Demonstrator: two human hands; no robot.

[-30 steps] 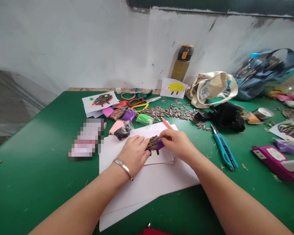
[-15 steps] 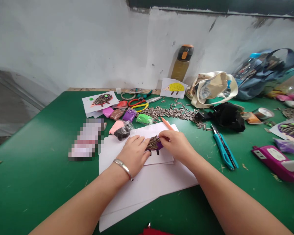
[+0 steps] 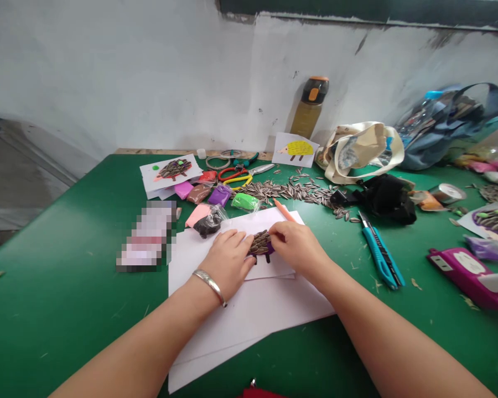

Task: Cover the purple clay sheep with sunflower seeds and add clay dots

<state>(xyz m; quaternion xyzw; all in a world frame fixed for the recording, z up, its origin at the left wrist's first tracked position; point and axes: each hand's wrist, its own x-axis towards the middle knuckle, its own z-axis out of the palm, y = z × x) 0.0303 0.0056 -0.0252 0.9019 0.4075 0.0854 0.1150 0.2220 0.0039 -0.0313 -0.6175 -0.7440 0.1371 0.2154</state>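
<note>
Seed-covered figure [image 3: 260,243] between the hands, near small sheet's [image 3: 277,270] lower edge — left hand [image 3: 228,261] flat, open, at its left; right hand [image 3: 297,244] bunched at its right — can't tell if gripping.

A shiny silver-coloured bracelet [image 3: 210,284], a band with faint surface markings, curves over the left wrist. Beyond the bracelet, the left grip [image 3: 227,257] is bare; to its right, the right grip [image 3: 296,247] and forearm [image 3: 369,315] are bare too.
</note>
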